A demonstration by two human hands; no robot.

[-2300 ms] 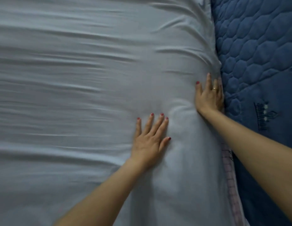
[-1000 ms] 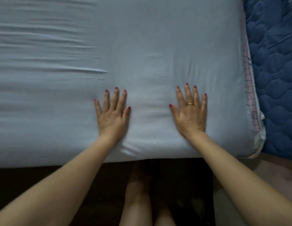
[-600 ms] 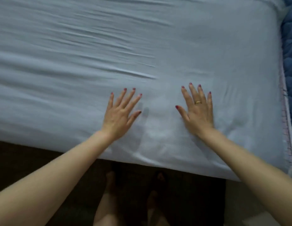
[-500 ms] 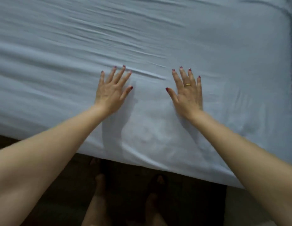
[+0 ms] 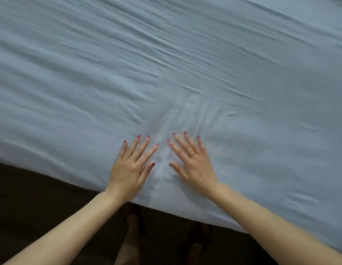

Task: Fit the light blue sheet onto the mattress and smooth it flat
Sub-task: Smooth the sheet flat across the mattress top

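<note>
Hands lay flat and side by side on a light blue sheet (image 5: pixel 166 64) that covered the top of a mattress and filled most of the head camera's view. The left hand (image 5: pixel 131 169) pressed palm down near the mattress's near edge, its fingers (image 5: pixel 139 148) straight, spread and grasping nothing. The right hand (image 5: pixel 193 165) pressed down just beside it, fingers (image 5: pixel 182 145) likewise straight, spread and empty, with a gold ring (image 5: pixel 191 153) on one of them. Both hands had red-painted nails. A narrow strip of sheet showed between the two hands, bunched into small creases that fanned away from the fingertips. Long shallow wrinkles ran across the sheet farther up the bed. The sheet's near edge ran diagonally, lower toward the right, above a dark floor (image 5: pixel 32 197). The person's feet (image 5: pixel 133 220) stood on that floor, close to the mattress edge, dim and blurred.
</note>
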